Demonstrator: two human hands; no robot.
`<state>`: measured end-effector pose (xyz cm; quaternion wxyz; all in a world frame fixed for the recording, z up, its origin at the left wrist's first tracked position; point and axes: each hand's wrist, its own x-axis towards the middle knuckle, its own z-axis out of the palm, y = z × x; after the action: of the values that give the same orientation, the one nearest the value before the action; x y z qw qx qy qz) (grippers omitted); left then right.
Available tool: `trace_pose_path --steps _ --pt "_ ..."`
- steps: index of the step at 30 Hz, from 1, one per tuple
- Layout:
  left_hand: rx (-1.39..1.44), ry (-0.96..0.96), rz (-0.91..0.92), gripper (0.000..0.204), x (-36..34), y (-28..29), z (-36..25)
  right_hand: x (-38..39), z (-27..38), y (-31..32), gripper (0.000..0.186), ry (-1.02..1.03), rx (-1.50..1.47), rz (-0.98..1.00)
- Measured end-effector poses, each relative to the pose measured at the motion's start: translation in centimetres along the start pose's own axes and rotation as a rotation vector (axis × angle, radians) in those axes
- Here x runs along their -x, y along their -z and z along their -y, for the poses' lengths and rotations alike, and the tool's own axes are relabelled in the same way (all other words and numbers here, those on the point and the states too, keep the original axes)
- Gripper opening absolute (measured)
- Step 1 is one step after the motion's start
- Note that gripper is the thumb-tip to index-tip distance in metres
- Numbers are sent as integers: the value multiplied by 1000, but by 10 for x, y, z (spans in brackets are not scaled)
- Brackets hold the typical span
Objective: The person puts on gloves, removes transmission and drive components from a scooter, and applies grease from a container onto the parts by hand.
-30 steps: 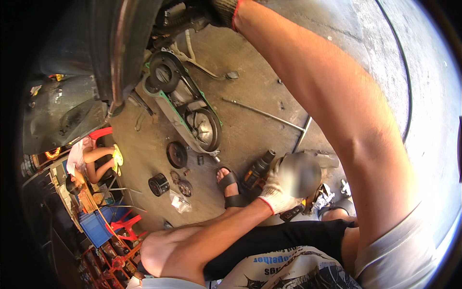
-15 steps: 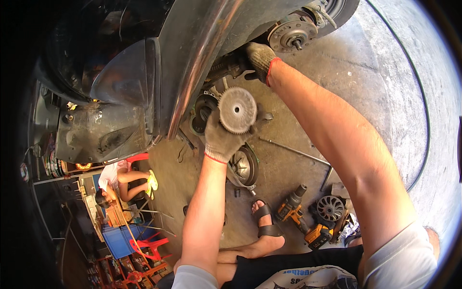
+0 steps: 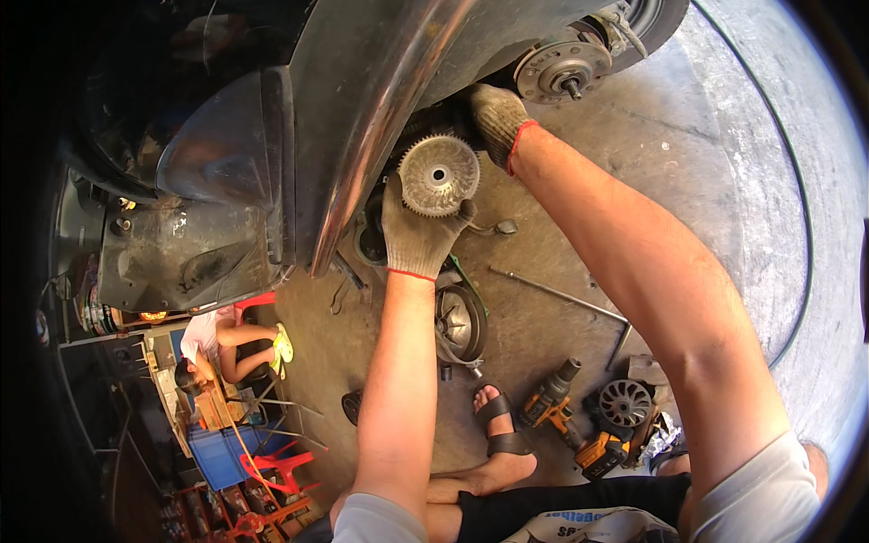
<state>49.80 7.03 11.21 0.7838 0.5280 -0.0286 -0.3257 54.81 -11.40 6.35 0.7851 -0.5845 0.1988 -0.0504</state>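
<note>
A round, finned metal disc with a toothed rim and a centre hole (image 3: 456, 176), like a scooter's variator drive face, is gripped in my gloved left hand (image 3: 420, 237). The fingers and thumb hold it by its near edge, beside the scooter's dark body panel (image 3: 339, 118). My gloved right hand (image 3: 501, 119) reaches in under the scooter, left of the flanged wheel hub with its threaded axle (image 3: 563, 71). Its fingertips are lost in shadow, so any grip there is hidden. Below my left wrist, part of the open drive case shows a round metal clutch or pulley (image 3: 457, 321).
On the floor lie a long metal bar (image 3: 561, 294), a yellow-black cordless impact driver (image 3: 566, 412) and a black fan wheel (image 3: 625, 403). My sandalled foot (image 3: 496, 421) is close by. At left, a person (image 3: 222, 344) sits near red stools (image 3: 281, 466). A cable (image 3: 801, 190) curves at right.
My left hand has moved up and slightly away with the disc, which has tilted so its finned face shows more clearly. My right hand stays under the scooter, shifted slightly.
</note>
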Motion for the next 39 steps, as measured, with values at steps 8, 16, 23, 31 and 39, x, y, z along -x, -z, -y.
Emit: trace_pose_path --steps 8,16,23,31,39 --pt "181 -4 -354 63 -14 -8 3 -8 -13 -3 24 333 276 -14" --pt "184 -9 -489 64 -19 -29 4 -9 -19 3 15 301 314 -70" --pt "182 -61 -298 67 -28 -20 2 12 12 -1 18 190 379 13" --pt "212 -162 -340 62 -28 -14 -9 14 18 1 20 -21 -49 48" --pt "225 -367 -393 56 -41 -25 -15 0 0 7 12 453 509 2"
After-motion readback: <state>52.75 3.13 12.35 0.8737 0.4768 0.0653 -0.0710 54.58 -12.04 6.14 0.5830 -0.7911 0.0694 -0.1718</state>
